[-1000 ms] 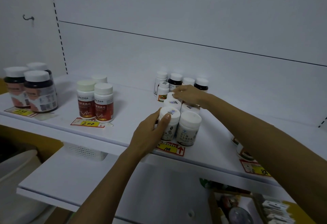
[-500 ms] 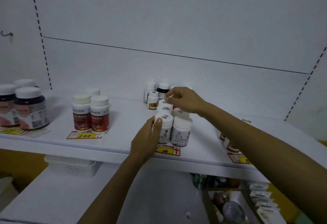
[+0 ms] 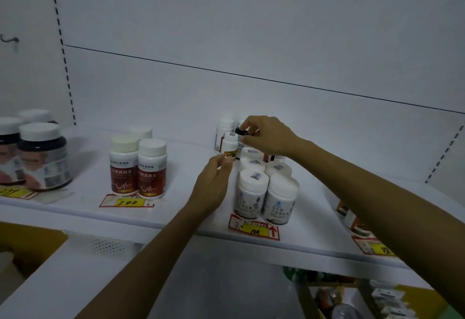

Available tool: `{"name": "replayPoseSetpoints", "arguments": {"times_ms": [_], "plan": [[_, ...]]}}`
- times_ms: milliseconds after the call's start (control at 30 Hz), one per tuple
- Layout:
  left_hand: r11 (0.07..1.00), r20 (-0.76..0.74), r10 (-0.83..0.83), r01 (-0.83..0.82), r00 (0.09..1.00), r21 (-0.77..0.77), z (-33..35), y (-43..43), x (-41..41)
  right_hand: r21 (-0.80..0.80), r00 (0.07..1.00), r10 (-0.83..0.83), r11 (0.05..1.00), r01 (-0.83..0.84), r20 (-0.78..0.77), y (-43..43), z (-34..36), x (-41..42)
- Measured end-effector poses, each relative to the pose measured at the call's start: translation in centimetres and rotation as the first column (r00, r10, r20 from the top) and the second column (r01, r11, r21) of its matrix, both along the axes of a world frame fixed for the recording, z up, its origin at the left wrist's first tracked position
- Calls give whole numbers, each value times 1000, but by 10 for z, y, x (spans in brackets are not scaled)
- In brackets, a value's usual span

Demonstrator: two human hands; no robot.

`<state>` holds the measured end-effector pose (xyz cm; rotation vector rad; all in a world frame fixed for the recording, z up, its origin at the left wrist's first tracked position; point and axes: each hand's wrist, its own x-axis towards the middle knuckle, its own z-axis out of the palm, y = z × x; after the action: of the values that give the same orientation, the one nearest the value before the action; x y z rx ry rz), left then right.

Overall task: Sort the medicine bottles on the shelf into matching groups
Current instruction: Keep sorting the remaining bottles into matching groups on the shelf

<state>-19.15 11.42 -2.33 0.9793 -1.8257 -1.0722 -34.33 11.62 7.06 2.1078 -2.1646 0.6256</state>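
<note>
Head view looks down on a white shelf [image 3: 176,218] where both bare hands meet over the middle cluster of bottles. Taking the yellow price tag marked 108 [image 3: 254,230] as the landmark: straight behind it stand the white-capped white bottles [image 3: 266,192], packed in touching rows running back toward the wall. Behind and a little left of that tag, the left hand [image 3: 214,187] reaches up with its fingertips pinched narrow on the lower edge of a small white bottle [image 3: 230,142] with a colourful label band — the bottle stands upright above the fingers, its cap clear of them. The right hand [image 3: 269,137] comes in from the right, further behind the tag, its thumb and forefinger closed on a small dark bottle [image 3: 244,133]; only a sliver of dark shows between the fingertips, just beside the small white bottle's cap. Whether either bottle is lifted off the shelf I cannot tell.

Well left of the tag stand three red-labelled bottles [image 3: 138,167] close together, and further left again, at the frame's edge, big dark jars [image 3: 42,157] with white lids.
</note>
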Motion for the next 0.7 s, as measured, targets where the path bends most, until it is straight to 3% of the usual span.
{"name": "replayPoseSetpoints", "arguments": {"times_ms": [233, 467, 700], "plan": [[995, 241, 31, -8, 970, -99, -18, -60, -8, 177, 951, 10, 983, 47, -309, -86, 2, -12], [995, 238, 13, 12, 971, -103, -33, -79, -11, 387, 931, 94, 920, 54, -352, -132, -13, -18], [986, 194, 73, -41, 978, -164, -39, -82, -13, 280, 932, 88, 960, 14, -350, -119, -4, -6]]}}
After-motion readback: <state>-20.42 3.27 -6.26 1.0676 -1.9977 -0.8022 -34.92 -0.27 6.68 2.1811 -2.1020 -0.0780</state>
